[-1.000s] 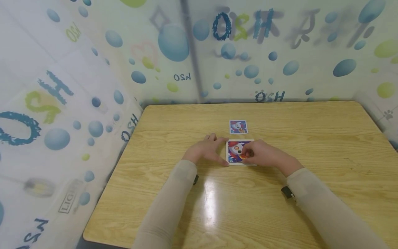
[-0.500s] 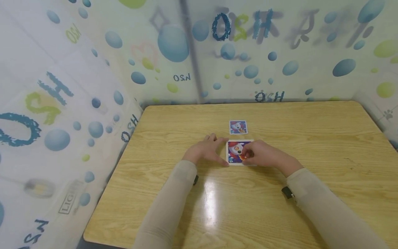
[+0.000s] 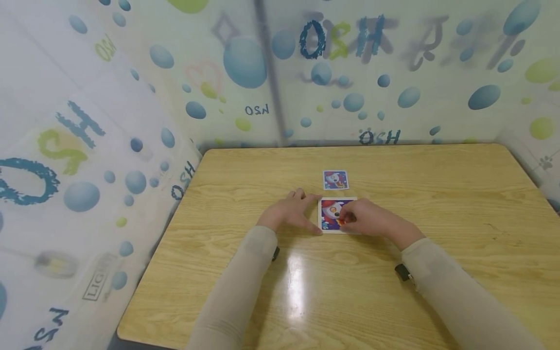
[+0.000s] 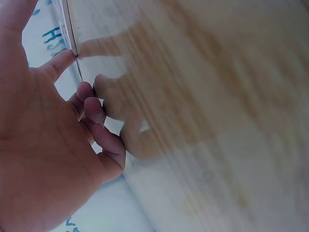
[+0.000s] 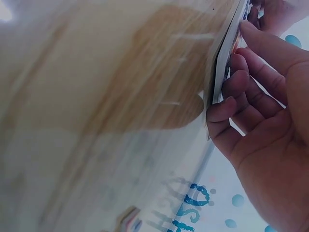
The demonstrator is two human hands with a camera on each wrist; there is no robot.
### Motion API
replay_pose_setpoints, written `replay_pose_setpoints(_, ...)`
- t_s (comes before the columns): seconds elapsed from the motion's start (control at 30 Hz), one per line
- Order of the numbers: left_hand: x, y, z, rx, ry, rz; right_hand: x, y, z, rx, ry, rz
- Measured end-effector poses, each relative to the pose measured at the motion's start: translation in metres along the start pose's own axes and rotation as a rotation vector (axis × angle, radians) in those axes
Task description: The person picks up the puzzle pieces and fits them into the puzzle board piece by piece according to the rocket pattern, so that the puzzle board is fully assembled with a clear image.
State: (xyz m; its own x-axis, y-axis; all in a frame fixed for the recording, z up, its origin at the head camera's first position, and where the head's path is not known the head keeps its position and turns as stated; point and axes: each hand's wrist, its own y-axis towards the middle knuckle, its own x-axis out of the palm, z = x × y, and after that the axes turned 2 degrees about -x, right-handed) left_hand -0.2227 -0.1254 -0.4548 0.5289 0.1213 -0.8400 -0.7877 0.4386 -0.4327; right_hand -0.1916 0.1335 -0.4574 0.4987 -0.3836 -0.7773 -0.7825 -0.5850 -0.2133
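A square picture board (image 3: 331,214) with a white border and a red, white and purple cartoon print lies flat on the table. My left hand (image 3: 288,210) spreads thumb and index finger along its left edge, their tips at the two corners. Its other fingers rest loosely on the wood in the left wrist view. My right hand (image 3: 372,217) lies over the board's right part, fingers curled and tips down at the print. In the right wrist view, a bit of orange shows near the thumb and index fingertips (image 5: 245,28); whether they pinch a piece is hidden.
A smaller square card (image 3: 335,180) with a similar picture lies just behind the board. The wooden table (image 3: 437,194) meets a patterned wall (image 3: 393,73) at the back and another on the left.
Both hands and the board stay in nearly the same place. The right-hand fingertips shift only very slightly over the print, and the head view tilts a little.
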Motion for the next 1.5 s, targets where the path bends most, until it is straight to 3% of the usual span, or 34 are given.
replay_pose_setpoints(1.03,-0.002,-0.002,-0.001,-0.008,-0.009,-0.004,0.002,0.004,0.000,-0.016,-0.012,0.005)
replay_pose_setpoints(1.27,-0.001,-0.002,0.001,-0.014,-0.021,-0.005,-0.014,-0.013,-0.003,-0.005,0.011,0.052)
replay_pose_setpoints(1.5,-0.001,-0.003,0.003,-0.023,-0.018,-0.003,-0.040,-0.048,0.003,-0.060,-0.063,0.115)
